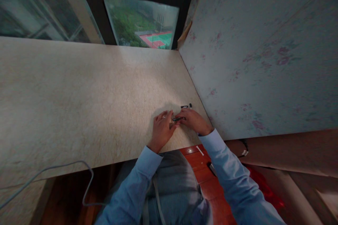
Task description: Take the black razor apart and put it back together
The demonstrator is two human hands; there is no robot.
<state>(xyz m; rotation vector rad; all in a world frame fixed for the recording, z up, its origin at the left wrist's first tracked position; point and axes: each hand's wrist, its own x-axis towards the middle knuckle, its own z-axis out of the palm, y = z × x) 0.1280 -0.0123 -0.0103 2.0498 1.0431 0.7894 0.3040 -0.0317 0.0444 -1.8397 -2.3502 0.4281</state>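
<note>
My left hand (161, 128) and my right hand (194, 120) meet on the pale stone-patterned tabletop (79, 98), near its right end. Both pinch a small dark slim object (177, 119) held between the fingertips; it is too small to name. My left hand wears a ring. Just beyond my right hand lie two tiny dark pieces (186, 106) on the table, close to the wall. Both arms are in light blue sleeves.
A flowered papered wall (258, 52) rises right beside the table. Windows (139, 21) run behind it. A grey cable (66, 167) hangs over the front edge at left. Red wooden floor (203, 172) with small dark items lies below.
</note>
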